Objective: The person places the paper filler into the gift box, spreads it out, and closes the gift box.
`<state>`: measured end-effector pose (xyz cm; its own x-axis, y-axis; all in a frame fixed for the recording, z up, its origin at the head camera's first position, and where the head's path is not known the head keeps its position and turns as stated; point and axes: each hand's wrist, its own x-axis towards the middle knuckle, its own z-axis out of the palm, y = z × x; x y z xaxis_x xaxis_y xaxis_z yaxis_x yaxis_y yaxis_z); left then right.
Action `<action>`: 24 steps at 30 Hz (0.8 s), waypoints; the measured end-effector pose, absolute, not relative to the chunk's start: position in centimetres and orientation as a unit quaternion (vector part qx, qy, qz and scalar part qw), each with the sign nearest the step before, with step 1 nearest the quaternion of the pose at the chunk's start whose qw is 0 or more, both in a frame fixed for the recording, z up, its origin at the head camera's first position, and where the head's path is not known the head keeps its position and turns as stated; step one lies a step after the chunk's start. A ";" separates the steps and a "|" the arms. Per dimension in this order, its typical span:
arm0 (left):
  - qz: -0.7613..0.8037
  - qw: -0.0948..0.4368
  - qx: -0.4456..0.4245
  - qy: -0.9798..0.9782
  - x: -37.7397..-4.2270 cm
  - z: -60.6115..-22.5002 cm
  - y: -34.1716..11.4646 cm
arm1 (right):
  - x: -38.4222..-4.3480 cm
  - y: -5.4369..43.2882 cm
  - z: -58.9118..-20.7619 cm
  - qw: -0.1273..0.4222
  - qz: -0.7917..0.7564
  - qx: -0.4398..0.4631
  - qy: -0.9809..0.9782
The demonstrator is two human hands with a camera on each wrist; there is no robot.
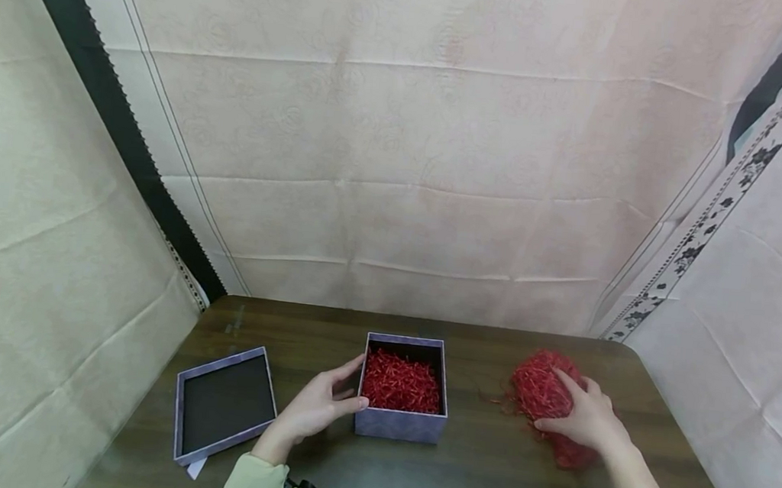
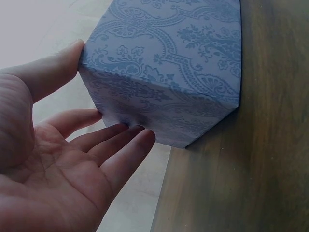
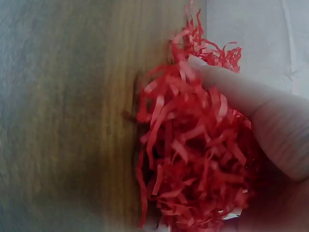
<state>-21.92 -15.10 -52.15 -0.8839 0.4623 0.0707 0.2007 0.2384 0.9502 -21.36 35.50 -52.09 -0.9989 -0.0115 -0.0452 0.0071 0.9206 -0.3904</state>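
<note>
A purple-blue patterned box stands without its lid on the table, with red shredded paper inside. My left hand is at the box's left side. In the left wrist view, its thumb touches the near corner and its extended fingers rest along the side wall. Off to the right lies a loose pile of red shredded paper, which my right hand grips from above. The right wrist view shows the thumb sunk into the strands; most of the other fingers are hidden.
The box's lid lies upside down on the left of the dark wooden table, dark inside up, with a small white tag at its near edge. A few stray red strands lie left of the pile. Pale cloth hangs behind and at both sides.
</note>
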 end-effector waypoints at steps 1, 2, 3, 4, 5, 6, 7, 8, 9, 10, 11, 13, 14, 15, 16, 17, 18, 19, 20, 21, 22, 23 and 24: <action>0.579 0.113 0.212 0.779 -21.9 -52.1 -15.1 | -21.4 35.5 -52.1 0.024 -0.198 -0.001 0.980; 0.579 0.114 0.212 0.779 -21.9 -52.1 -15.1 | -21.4 35.5 -52.1 0.023 -0.197 0.000 0.980; 0.579 0.114 0.211 0.779 -21.9 -52.1 -15.1 | -21.4 35.6 -52.1 0.023 -0.196 0.001 0.980; 0.578 0.114 0.211 0.780 -21.9 -52.0 -15.1 | -21.5 35.6 -52.2 0.024 -0.196 0.003 0.980; 0.578 0.113 0.210 0.781 -21.8 -52.0 -15.1 | -21.5 35.7 -52.2 0.025 -0.195 0.004 0.980; 0.577 0.112 0.210 0.781 -21.8 -52.0 -15.1 | -21.5 35.7 -52.2 0.026 -0.195 0.006 0.980; 0.577 0.112 0.209 0.781 -21.8 -51.9 -15.1 | -21.5 35.7 -52.1 0.026 -0.196 0.007 0.980; 0.577 0.112 0.209 0.781 -21.8 -51.9 -15.1 | -21.5 35.7 -52.1 0.027 -0.197 0.008 0.980; 0.577 0.112 0.209 0.782 -21.8 -51.9 -15.1 | -21.5 35.8 -52.1 0.027 -0.198 0.009 0.980; 0.577 0.113 0.208 0.782 -21.8 -51.9 -15.1 | -21.5 35.8 -52.1 0.025 -0.200 0.008 0.980; 0.577 0.113 0.208 0.782 -21.9 -51.9 -15.1 | -21.5 35.8 -52.1 0.020 -0.200 0.005 0.980; 0.578 0.114 0.208 0.781 -21.9 -51.9 -15.1 | -21.5 35.8 -52.1 0.012 -0.201 0.001 0.979; 0.579 0.115 0.208 0.780 -21.9 -51.9 -15.1 | -21.5 35.9 -52.2 0.008 -0.202 -0.002 0.979; 0.579 0.116 0.208 0.779 -21.9 -51.9 -15.1 | -21.5 35.9 -52.2 0.003 -0.202 -0.005 0.979; 0.580 0.116 0.208 0.779 -21.9 -51.9 -15.1 | -21.5 35.9 -52.2 -0.001 -0.200 -0.008 0.980; 0.579 0.116 0.208 0.780 -21.9 -51.9 -15.1 | -21.5 35.9 -52.3 -0.002 -0.199 -0.009 0.980; 0.579 0.117 0.207 0.780 -21.9 -51.9 -15.1 | -21.5 35.8 -52.3 -0.002 -0.198 -0.008 0.980; 0.579 0.117 0.207 0.780 -21.9 -51.9 -15.1 | -21.5 35.9 -52.3 -0.002 -0.196 -0.008 0.981; 0.579 0.117 0.207 0.780 -21.9 -51.9 -15.1 | -21.5 35.9 -52.3 -0.002 -0.195 -0.007 0.981; 0.578 0.117 0.207 0.781 -21.9 -51.9 -15.1 | -21.5 35.9 -52.4 -0.002 -0.193 -0.006 0.981; 0.577 0.116 0.207 0.781 -21.9 -51.9 -15.2 | -21.4 35.9 -52.4 -0.002 -0.193 -0.004 0.981; 0.577 0.116 0.206 0.782 -21.9 -51.9 -15.2 | -21.4 35.9 -52.5 -0.002 -0.193 -0.002 0.981; 0.577 0.116 0.206 0.782 -21.9 -52.0 -15.1 | -21.4 35.9 -52.5 -0.002 -0.192 -0.002 0.981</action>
